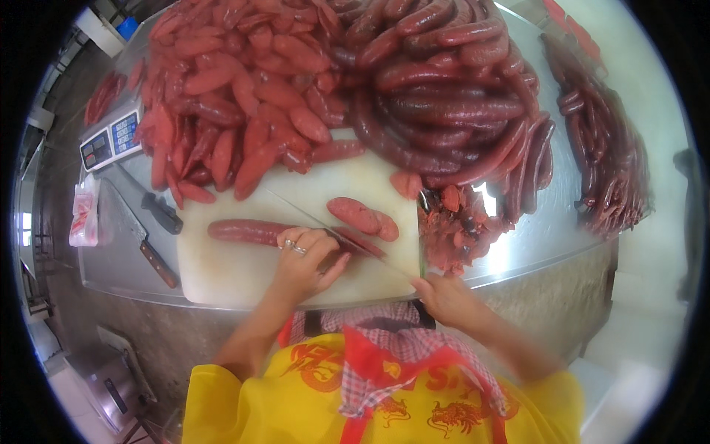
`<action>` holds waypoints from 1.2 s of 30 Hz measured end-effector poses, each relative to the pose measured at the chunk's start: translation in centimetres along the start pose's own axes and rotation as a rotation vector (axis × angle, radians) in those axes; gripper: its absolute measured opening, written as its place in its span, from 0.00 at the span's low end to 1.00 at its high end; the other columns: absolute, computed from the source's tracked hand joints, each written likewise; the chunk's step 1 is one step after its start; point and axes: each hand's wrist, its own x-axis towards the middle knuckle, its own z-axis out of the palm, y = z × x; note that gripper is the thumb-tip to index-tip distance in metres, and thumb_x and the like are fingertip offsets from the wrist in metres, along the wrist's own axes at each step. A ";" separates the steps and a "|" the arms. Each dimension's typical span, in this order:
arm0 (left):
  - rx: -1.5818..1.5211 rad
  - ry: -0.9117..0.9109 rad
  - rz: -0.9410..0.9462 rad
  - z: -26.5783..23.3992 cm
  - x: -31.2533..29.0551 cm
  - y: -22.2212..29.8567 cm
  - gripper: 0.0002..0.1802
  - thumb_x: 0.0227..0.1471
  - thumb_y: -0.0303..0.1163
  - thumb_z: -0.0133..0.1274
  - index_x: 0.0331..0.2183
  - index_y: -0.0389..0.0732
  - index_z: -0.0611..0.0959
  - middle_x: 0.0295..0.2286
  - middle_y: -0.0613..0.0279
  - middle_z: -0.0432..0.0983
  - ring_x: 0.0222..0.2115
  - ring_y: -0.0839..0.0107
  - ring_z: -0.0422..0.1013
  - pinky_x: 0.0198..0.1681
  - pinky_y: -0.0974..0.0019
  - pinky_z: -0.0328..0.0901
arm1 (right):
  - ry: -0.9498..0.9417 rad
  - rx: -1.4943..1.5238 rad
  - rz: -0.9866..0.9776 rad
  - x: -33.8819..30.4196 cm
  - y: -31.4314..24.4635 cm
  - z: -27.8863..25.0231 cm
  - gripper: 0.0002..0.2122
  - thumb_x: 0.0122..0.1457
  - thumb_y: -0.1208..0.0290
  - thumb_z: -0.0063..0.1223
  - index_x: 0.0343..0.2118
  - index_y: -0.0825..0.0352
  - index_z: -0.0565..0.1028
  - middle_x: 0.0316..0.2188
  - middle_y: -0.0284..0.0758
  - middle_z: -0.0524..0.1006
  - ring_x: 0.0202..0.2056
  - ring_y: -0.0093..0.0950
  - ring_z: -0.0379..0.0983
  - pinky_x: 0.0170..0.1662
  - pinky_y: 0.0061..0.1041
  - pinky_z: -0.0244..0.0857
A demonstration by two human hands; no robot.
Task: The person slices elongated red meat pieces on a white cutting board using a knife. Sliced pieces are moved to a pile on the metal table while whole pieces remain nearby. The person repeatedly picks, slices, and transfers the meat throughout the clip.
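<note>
A long dark-red sausage (248, 231) lies across the white cutting board (222, 277). My left hand (310, 251), with rings on a finger, is closed over the sausage's right part and presses it to the board. My right hand (447, 302) grips a knife at the board's right edge; its handle is hidden in my fist. The thin knife blade (307, 215) slants up and left across the sausage, just right of my left fingers. Beyond the blade lie diagonally cut sausage pieces (353, 214), pale-red faces up.
A large heap of cut sausage pieces (244, 81) covers the far left, with whole sausages (451, 111) beside it. Trimmed ends (458, 233) lie right of the board. More thin sausages (603, 148) are at far right. Left stand a scale (111, 140) and two knives (151, 259).
</note>
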 end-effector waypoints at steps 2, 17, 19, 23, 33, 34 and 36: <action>-0.002 0.006 0.011 0.0 -0.3 -0.1 0.18 0.34 0.33 0.69 0.31 0.48 0.79 0.33 0.67 0.71 0.38 0.63 0.66 0.42 0.58 0.56 | 0.021 -0.036 0.049 4.1 -0.9 2.2 0.24 0.66 0.50 0.36 0.32 0.71 0.74 0.26 0.51 0.76 0.31 0.53 0.74 0.34 0.47 0.68; 0.037 0.020 -0.018 -1.0 -1.0 -1.2 0.17 0.34 0.34 0.67 0.30 0.49 0.78 0.33 0.69 0.72 0.37 0.64 0.67 0.40 0.59 0.55 | -0.043 -0.044 0.080 -4.5 -1.1 -1.5 0.16 0.66 0.57 0.40 0.39 0.65 0.75 0.31 0.53 0.77 0.26 0.50 0.75 0.26 0.44 0.69; 0.032 -0.011 -0.058 -0.7 -1.4 -1.3 0.18 0.33 0.34 0.68 0.31 0.49 0.79 0.35 0.68 0.72 0.38 0.63 0.66 0.43 0.57 0.55 | 0.036 -0.076 -0.047 -0.1 -1.3 0.5 0.20 0.66 0.54 0.40 0.36 0.68 0.76 0.29 0.53 0.77 0.27 0.51 0.76 0.28 0.45 0.69; 0.115 -0.025 0.003 -2.4 -1.0 -1.9 0.22 0.34 0.41 0.69 0.32 0.48 0.78 0.34 0.64 0.72 0.38 0.61 0.67 0.45 0.56 0.55 | -0.042 -0.024 0.094 6.5 -2.4 2.8 0.31 0.65 0.44 0.33 0.33 0.72 0.78 0.29 0.52 0.78 0.33 0.53 0.75 0.39 0.46 0.69; 0.384 -0.231 -0.212 -5.5 -2.2 -2.7 0.40 0.30 0.63 0.65 0.38 0.42 0.76 0.36 0.57 0.72 0.41 0.58 0.66 0.49 0.53 0.52 | -0.104 0.256 0.256 2.3 0.6 -0.5 0.33 0.65 0.42 0.29 0.33 0.72 0.78 0.28 0.52 0.77 0.36 0.51 0.75 0.44 0.43 0.65; 0.364 -0.189 -0.188 -4.6 -2.7 -1.8 0.39 0.31 0.62 0.65 0.39 0.43 0.76 0.37 0.58 0.71 0.41 0.58 0.66 0.48 0.53 0.51 | -0.103 0.265 0.264 1.8 0.6 -0.4 0.33 0.65 0.42 0.30 0.32 0.71 0.78 0.28 0.52 0.77 0.35 0.51 0.75 0.43 0.43 0.65; 0.303 -0.128 -0.243 -3.4 -3.0 -0.3 0.31 0.36 0.52 0.66 0.39 0.45 0.77 0.37 0.60 0.71 0.41 0.60 0.66 0.47 0.54 0.51 | -0.058 0.238 0.232 0.9 0.5 -0.2 0.30 0.66 0.44 0.33 0.31 0.71 0.77 0.26 0.51 0.77 0.34 0.51 0.74 0.40 0.44 0.66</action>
